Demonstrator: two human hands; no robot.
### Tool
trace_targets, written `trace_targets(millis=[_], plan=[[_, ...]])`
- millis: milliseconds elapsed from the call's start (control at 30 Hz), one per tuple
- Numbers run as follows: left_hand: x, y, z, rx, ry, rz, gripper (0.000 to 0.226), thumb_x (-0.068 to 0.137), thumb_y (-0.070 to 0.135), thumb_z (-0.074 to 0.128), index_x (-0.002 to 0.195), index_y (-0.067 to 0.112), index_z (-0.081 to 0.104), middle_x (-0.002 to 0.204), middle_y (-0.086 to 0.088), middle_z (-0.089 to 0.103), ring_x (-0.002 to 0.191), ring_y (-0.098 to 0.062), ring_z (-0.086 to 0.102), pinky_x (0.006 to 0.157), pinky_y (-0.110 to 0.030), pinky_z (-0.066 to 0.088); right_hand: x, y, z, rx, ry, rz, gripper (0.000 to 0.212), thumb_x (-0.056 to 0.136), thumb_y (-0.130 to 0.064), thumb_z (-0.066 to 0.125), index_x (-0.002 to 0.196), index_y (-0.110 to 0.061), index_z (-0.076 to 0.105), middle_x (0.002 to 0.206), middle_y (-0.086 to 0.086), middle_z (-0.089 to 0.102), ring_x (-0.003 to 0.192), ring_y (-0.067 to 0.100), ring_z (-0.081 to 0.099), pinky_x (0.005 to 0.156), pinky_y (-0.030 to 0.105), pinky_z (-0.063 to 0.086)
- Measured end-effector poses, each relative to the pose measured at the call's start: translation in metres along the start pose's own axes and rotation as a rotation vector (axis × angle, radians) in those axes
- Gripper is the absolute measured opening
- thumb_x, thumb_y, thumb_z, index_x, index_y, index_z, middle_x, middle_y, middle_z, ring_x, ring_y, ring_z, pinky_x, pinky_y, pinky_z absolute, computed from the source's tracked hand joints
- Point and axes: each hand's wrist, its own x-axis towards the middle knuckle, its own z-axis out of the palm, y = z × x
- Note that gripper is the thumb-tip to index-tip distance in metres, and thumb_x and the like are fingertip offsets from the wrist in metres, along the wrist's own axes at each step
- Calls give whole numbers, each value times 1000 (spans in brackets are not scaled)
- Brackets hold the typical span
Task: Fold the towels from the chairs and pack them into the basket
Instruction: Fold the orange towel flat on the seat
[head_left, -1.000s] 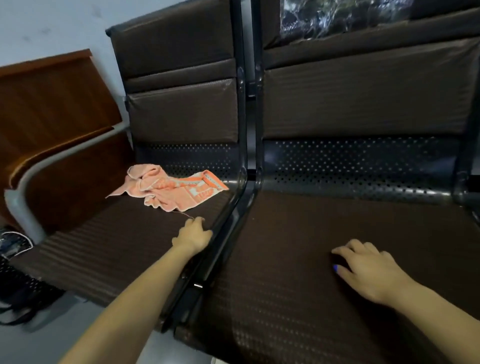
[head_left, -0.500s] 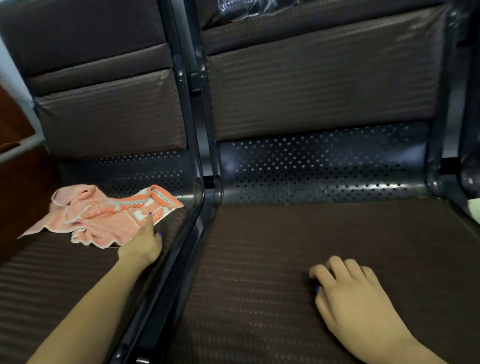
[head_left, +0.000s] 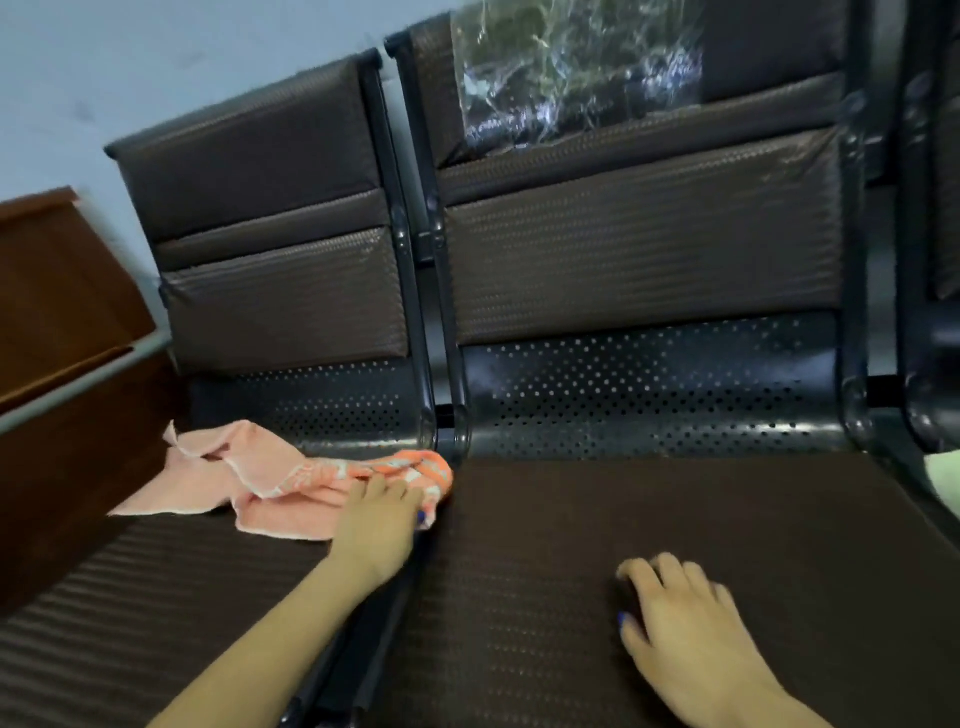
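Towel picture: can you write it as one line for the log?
step: grabbing towel | left hand: on crumpled pink towel on left chair seat | right hand: resting on right chair seat | basket: not visible

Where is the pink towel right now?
In the head view the pink towel lies crumpled at the back of the left chair seat, with the left hand on its right end.

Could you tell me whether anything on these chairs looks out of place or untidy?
Yes: the pink towel lies crumpled, not folded, on the left chair seat, under the left hand.
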Motion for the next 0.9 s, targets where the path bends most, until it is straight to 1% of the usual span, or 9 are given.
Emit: trace_targets(millis=[67,167,300,367,433,533,600,767,900], plan=[[-5,31,-44,-124,130,96,18,78,25,45,80,22,62,77,2,67,74,-28,61,72,-36,37,-2,-5,-10,106,-67,-55,62,97,-39,44,150,-32,12,148,-7,23,137,17,27,110,35,29],[-21,81,-101,-511,119,118,15,96,20,44,106,19,55,103,-1,65,97,-25,59,86,-39,40,-16,-6,-25,305,40,-163,79,93,-36,54,150,-39,-1,153,-14,10,139,16,25,110,34,30],[-55,141,-157,-974,153,162,9,92,34,37,92,38,45,91,16,58,88,-6,55,82,-34,46,-42,-2,-42,734,207,-205,74,77,-32,68,142,-40,34,136,-16,40,123,2,43,105,27,39],[-68,164,-171,-1024,145,179,12,95,30,38,93,39,45,93,15,59,89,-3,55,83,-32,46,-55,3,-51,781,283,-169,43,77,-27,62,119,-37,58,115,-12,60,109,6,56,93,31,49],[-78,177,-179,-1032,182,167,14,99,26,40,93,37,46,95,13,59,90,-4,55,84,-33,46,-73,9,-68,773,316,-123,28,83,-15,58,105,-31,64,98,-9,68,96,7,63,84,29,51],[-84,185,-177,-1082,278,73,10,99,28,43,92,33,48,91,12,61,87,-3,57,82,-39,47,-98,27,-94,739,378,-155,26,84,-8,62,93,-32,65,88,-11,69,86,-2,62,71,15,48],[-88,190,-174,-1091,291,45,12,95,41,40,93,35,50,91,15,62,87,-2,58,80,-38,48,-114,41,-106,738,407,-172,26,84,-3,62,84,-29,68,81,-13,70,81,-3,63,70,16,49],[-91,209,-173,-899,262,246,28,88,60,23,99,45,45,101,25,52,96,4,51,84,-23,43,-145,62,-114,782,365,-150,26,87,-10,61,69,-27,67,63,-5,64,54,3,55,48,17,41],[-94,226,-186,-1021,265,379,43,93,59,23,97,30,55,93,15,53,90,1,52,83,-22,41,-153,65,-112,759,305,-183,24,90,-13,60,76,-31,68,65,-3,62,62,-1,51,61,23,40]])
